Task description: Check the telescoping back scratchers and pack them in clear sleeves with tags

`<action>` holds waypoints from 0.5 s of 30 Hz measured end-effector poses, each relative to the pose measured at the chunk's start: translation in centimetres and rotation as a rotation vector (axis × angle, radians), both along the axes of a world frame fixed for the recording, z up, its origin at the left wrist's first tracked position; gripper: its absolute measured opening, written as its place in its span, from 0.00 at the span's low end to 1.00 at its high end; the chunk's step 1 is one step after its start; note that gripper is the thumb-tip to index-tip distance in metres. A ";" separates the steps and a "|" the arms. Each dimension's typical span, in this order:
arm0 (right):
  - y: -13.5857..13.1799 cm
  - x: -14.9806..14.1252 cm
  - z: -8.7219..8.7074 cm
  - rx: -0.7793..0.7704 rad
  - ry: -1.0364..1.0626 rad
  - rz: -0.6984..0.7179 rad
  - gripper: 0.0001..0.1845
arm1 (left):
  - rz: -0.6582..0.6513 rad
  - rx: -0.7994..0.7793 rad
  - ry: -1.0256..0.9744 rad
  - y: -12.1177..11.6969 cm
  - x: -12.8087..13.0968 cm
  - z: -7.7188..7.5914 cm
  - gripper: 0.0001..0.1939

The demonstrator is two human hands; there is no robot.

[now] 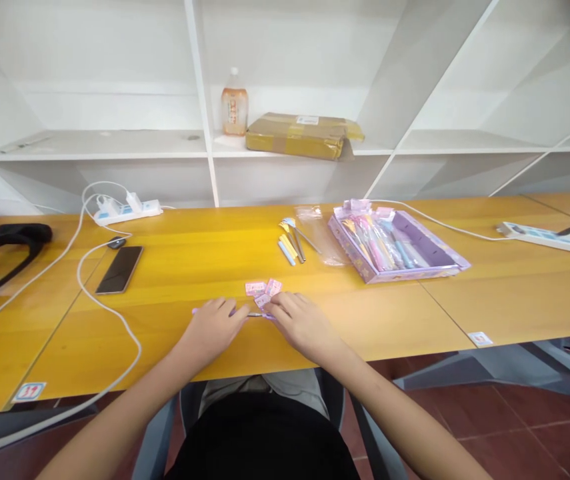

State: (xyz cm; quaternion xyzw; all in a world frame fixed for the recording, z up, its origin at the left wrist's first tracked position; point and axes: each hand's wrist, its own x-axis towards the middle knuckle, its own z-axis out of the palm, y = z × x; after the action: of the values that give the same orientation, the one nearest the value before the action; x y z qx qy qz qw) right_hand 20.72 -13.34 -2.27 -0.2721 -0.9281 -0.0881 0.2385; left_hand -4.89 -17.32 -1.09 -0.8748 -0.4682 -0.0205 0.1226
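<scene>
Left hand [216, 327] pinching slim purple pen-like stick with metal section [254, 315], near-centre; right hand [305, 328] curled at its right end, exact grip hidden, can't tell. Hands at both ends probably steady it. White panelled shelving [295, 60] spans far side; yellow-brown wooden table [205, 253] nearer. Purple patterned cardboard tray [415, 274] right, likely kept out of hands' way. Small pink printed slips [255, 289] just beyond hands, likely for easy reach.
</scene>
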 end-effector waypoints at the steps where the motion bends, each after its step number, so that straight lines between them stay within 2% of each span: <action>1: -0.3 -0.1 0.0 0.003 -0.012 -0.003 0.11 | 0.002 0.000 -0.003 -0.1 0.1 0.0 0.08; 8: -0.7 1.0 -0.5 0.027 -0.025 -0.056 0.12 | 0.069 -0.030 -0.128 -0.4 -0.2 -0.5 0.13; 11: 0.0 3.3 -0.8 0.018 0.010 -0.071 0.14 | 0.103 -0.019 -0.171 -0.5 -1.8 -0.7 0.14; 15: 0.8 7.8 -1.2 0.034 0.067 -0.109 0.15 | 0.117 0.053 -0.112 -0.7 -5.3 -0.7 0.15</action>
State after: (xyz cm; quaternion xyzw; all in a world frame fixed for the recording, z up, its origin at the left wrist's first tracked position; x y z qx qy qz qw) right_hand 28.57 -12.58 -3.51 -0.3207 -0.9018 -0.1078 0.2687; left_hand -10.24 -18.06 -1.83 -0.8399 -0.5240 -0.0744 0.1202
